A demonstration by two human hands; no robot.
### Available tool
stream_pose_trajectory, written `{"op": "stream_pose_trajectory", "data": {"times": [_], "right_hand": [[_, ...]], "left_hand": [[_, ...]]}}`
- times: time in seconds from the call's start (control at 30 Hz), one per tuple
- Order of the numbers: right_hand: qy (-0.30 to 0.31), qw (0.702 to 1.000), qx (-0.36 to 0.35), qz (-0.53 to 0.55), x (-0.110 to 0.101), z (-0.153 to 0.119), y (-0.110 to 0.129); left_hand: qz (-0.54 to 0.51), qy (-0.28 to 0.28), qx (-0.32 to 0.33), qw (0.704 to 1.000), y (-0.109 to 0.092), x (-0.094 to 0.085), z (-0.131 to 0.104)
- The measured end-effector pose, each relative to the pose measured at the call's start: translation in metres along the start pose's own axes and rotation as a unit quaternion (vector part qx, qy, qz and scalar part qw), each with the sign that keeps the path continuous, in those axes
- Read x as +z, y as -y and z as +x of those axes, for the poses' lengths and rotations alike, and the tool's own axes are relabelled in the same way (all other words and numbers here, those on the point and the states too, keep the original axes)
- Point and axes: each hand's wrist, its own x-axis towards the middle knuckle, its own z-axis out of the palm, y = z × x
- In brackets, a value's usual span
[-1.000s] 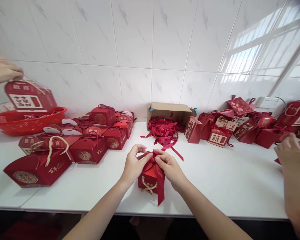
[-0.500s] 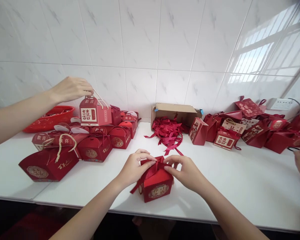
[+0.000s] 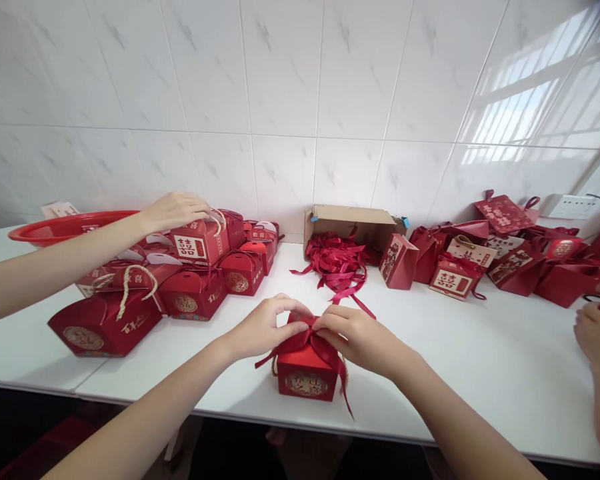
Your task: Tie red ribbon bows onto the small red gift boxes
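Observation:
A red gift box [image 3: 307, 379] with a gold round emblem stands on the white table [image 3: 430, 393] near its front edge. Dark red ribbon [image 3: 325, 347] crosses its top, gathered at the middle, with tails hanging at both sides. My left hand [image 3: 267, 327] pinches the ribbon at the top left of the box. From the right, my right hand [image 3: 355, 333] closes its fingers on the ribbon beside the same knot.
Another person's hand [image 3: 175, 212] holds a box [image 3: 197, 248] by its rope over many red boxes at left, near a red basket [image 3: 35, 232]. Loose ribbons [image 3: 333, 257] spill from a cardboard box [image 3: 350, 215]. More boxes [image 3: 453, 280] and another person's hand [image 3: 597, 333] are at right.
The box under my hands has turned to face me more squarely, and a ribbon tail now hangs at its right. My fingers are closer together. The other person's hand has lowered its box onto the left pile.

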Motion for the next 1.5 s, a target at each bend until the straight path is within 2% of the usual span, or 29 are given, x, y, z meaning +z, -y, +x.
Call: {"op": "stream_pose_trajectory", "data": {"times": [0.2, 0.37, 0.5, 0.63, 0.8, 0.93, 1.03, 1.17, 1.33, 1.5], "right_hand": [[0.002, 0.998, -0.025, -0.059, 0.003, -0.007, 0.001], [0.013, 0.997, -0.035, -0.062, 0.007, -0.011, -0.001], [-0.001, 0.997, -0.042, -0.066, 0.014, -0.012, -0.003], [-0.005, 0.994, -0.06, -0.087, 0.017, -0.011, -0.005], [-0.002, 0.992, -0.077, -0.095, 0.018, -0.01, -0.008], [-0.006, 0.994, -0.072, -0.079, 0.019, -0.01, -0.009], [-0.013, 0.997, -0.064, -0.048, 0.02, -0.01, -0.009], [-0.019, 0.998, -0.063, -0.01, 0.022, -0.01, -0.01], [-0.025, 0.997, -0.076, -0.001, 0.023, -0.009, -0.012], [-0.027, 0.997, -0.076, 0.014, 0.024, -0.01, -0.013]], "left_hand": [[0.014, 0.007, 0.024, 1.0, 0.007, -0.006, -0.003], [0.042, 0.011, 0.022, 0.999, 0.008, -0.008, -0.003], [0.05, 0.04, 0.051, 0.997, 0.008, -0.006, 0.001], [0.068, 0.059, 0.054, 0.994, 0.005, -0.006, 0.005], [0.154, 0.109, 0.075, 0.979, -0.008, -0.017, 0.01], [0.249, 0.09, 0.104, 0.958, -0.018, -0.027, 0.013], [0.199, 0.114, 0.117, 0.966, -0.018, -0.027, 0.013], [0.081, 0.168, 0.093, 0.978, -0.007, -0.019, 0.012], [0.026, 0.177, 0.058, 0.982, 0.005, -0.01, 0.013], [-0.063, 0.154, 0.07, 0.984, 0.006, -0.002, 0.013]]}}
